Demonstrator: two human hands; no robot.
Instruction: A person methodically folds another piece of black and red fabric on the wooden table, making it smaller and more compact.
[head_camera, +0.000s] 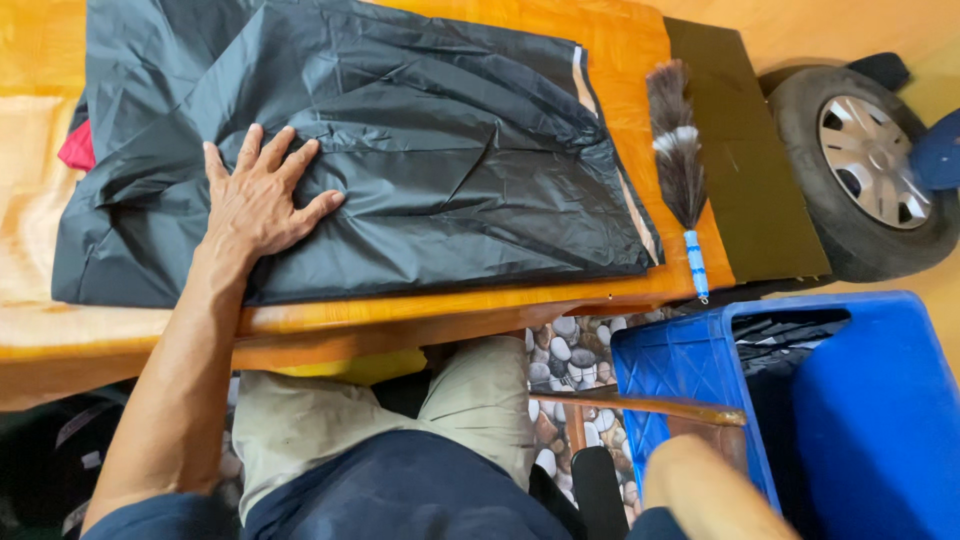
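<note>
**Left hand flattens the dark garment on the worktop while the right arm dips toward the crate**

The left hand (262, 195) lies palm down, fingers spread apart, pressed flat on a dark grey, slightly shiny nylon garment (420, 140) that is spread over the glossy orange wooden worktop (620, 50). The garment looks partly folded: one layer lies over another, creases run out from under the palm, and a pale striped trim shows along its right edge. A scrap of red cloth (76, 148) peeks out from beneath its left side.

The right arm (705, 490) reaches down to the lower right, beside a blue plastic crate (870, 420) that stands on the floor by the person's knee; the right hand itself is out of view, so I cannot tell whether it is open or holds anything. Dark fabric shows inside the crate.

Just to the right of the garment, apart from it, lies a feather duster with grey and white plumes and a blue-banded handle (680, 160), partly on a dark olive flat board (745, 150). A car wheel with a silver hubcap (868, 160) rests beyond the board.

By my reading, the step in hand is smoothing and holding the garment flat between folds. The next move would call for the free hand to come up to the loose right edge, while the left palm keeps the slippery fabric from sliding.
</note>
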